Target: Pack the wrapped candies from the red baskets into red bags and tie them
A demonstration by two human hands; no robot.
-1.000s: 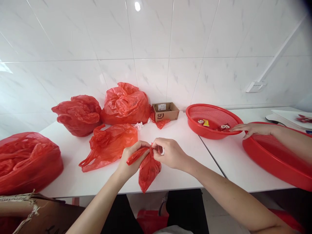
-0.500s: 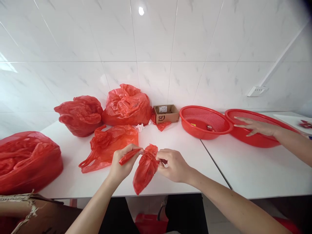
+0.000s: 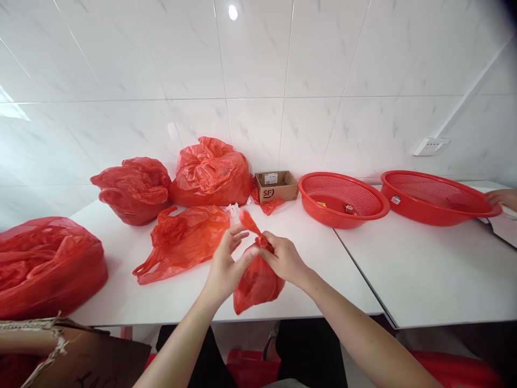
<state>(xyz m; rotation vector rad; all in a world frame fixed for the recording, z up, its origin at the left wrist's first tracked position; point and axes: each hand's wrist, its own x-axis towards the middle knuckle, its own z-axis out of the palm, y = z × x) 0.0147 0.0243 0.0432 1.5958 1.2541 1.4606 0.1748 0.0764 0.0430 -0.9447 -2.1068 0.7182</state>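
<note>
A small red plastic bag (image 3: pixel 257 280) hangs just over the front edge of the white table (image 3: pixel 307 253). My right hand (image 3: pixel 283 258) is closed round its twisted neck, from which a red tail sticks up. My left hand (image 3: pixel 226 264) is beside the neck, thumb touching the bag, fingers spread and curled by the tail. A flat, loose red bag (image 3: pixel 183 240) lies on the table just left of my hands.
Three full red bags (image 3: pixel 212 172) (image 3: pixel 133 188) (image 3: pixel 44 267) stand left and behind. A small cardboard box (image 3: pixel 275 186) sits by the tiled wall. Two red mesh baskets (image 3: pixel 343 199) (image 3: pixel 438 196) are at right; another person's hand (image 3: pixel 503 199) shows at the far right edge. A torn carton (image 3: pixel 60 350) is at lower left.
My left hand let go of the bag's tail and opened; my right hand now grips the neck with the tail upright. The other person's hand drew back right, and the second basket shifted right.
</note>
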